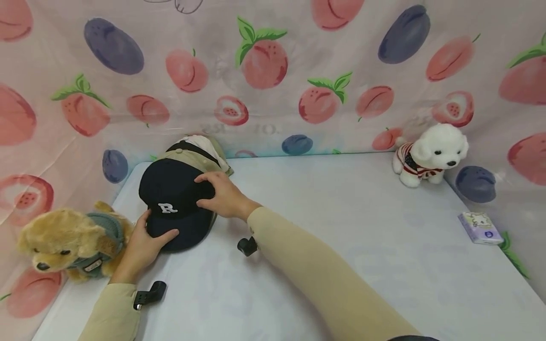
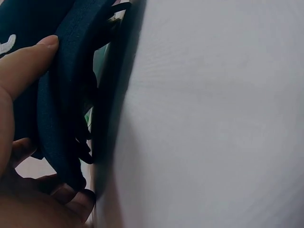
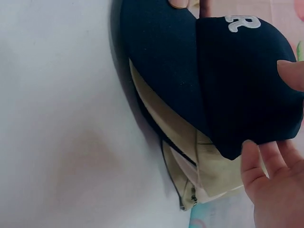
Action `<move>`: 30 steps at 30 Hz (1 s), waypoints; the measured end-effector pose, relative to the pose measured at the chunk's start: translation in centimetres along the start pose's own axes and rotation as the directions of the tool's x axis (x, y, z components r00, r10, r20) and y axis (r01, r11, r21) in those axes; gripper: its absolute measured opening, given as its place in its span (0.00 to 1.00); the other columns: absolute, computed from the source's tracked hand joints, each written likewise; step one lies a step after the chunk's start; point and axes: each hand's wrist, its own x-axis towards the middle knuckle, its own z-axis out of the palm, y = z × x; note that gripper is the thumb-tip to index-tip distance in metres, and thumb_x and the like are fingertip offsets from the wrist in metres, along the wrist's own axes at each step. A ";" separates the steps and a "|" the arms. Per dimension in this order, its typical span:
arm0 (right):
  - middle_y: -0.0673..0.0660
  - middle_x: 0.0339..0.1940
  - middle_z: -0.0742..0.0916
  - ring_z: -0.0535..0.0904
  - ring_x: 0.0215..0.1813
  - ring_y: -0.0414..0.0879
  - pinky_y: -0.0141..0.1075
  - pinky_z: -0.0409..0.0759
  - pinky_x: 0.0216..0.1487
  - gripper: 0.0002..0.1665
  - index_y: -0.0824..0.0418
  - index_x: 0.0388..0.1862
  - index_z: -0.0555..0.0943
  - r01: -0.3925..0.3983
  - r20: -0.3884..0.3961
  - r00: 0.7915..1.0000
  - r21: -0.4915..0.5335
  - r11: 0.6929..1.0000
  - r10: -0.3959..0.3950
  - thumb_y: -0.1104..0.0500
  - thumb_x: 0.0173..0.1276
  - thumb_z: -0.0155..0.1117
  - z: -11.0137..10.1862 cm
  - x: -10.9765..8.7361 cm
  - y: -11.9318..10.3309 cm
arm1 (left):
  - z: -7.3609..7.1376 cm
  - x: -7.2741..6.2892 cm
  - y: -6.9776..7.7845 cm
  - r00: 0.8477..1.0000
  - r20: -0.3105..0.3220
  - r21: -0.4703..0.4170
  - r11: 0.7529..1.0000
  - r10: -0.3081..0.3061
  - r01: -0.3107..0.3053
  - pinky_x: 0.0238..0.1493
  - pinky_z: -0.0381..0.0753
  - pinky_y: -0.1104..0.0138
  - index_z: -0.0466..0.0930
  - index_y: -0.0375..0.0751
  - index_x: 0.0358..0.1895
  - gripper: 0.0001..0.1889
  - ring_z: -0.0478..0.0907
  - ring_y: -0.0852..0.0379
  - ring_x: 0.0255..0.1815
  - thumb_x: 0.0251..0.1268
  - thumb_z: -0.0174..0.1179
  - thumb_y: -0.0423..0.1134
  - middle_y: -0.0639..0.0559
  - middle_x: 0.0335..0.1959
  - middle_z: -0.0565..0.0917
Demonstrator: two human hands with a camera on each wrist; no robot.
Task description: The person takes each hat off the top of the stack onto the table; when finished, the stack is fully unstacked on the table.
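A navy baseball cap (image 1: 170, 182) with a white letter R lies on top of a stack of caps at the back left of the table. My left hand (image 1: 142, 246) grips its brim at the left side; in the left wrist view the thumb lies on top and fingers curl beneath. My right hand (image 1: 223, 196) pinches the right side of the crown, thumb on the front and fingers at the lower edge in the right wrist view. Beneath and behind it shows a beige cap (image 1: 192, 159), with more light-coloured caps (image 3: 183, 180) under that.
A tan plush dog (image 1: 64, 237) in a teal top stands close to my left hand. At the far right are a white plush dog (image 1: 439, 151) in a striped shirt and a purple tissue pack (image 1: 480, 228). Fruit-print curtains (image 1: 264, 109) border the white table (image 1: 341, 199).
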 end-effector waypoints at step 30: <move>0.54 0.56 0.78 0.72 0.60 0.46 0.31 0.69 0.60 0.14 0.60 0.52 0.81 0.134 -0.062 0.989 0.034 0.990 -0.132 0.61 0.69 0.68 -3.9 -3.7 -2.1 | -1.8 -3.9 4.7 0.995 0.050 0.031 0.996 0.087 -0.089 0.59 0.69 0.39 0.36 0.34 0.80 0.56 0.59 0.25 0.68 0.65 0.66 0.56 0.24 0.73 0.55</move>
